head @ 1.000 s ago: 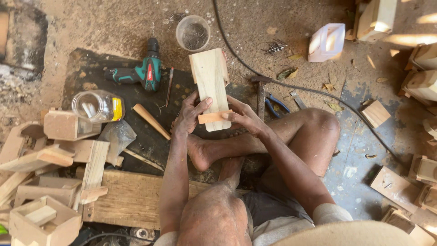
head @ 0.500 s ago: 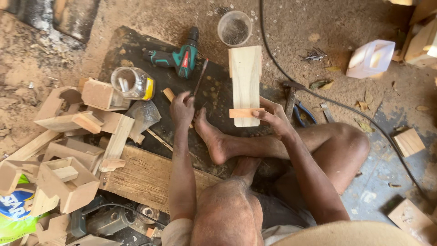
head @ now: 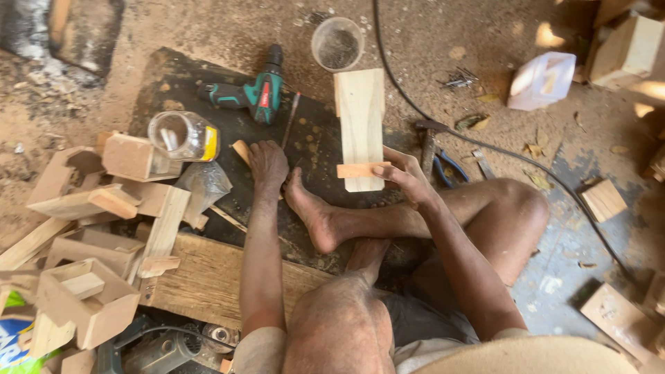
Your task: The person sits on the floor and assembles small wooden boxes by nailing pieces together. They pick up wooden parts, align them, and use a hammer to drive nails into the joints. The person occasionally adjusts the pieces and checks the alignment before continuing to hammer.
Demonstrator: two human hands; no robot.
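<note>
Dirt floor, sawdust everywhere, dark mat (head: 208, 90) as work surface. Pale plank (head: 360, 118) flat on mat; right hand (head: 409, 176) pinching small wood strip (head: 360, 170) across plank's near end. Left hand (head: 267, 163) left of plank, loosely open, palm down beside wood wedge (head: 241, 150); green drill (head: 246, 95) beyond.

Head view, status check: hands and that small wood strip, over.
Right hand pinches small wood strip against plank. Left hand down on dark mat, beside a wood piece. Own foot close by.
</note>
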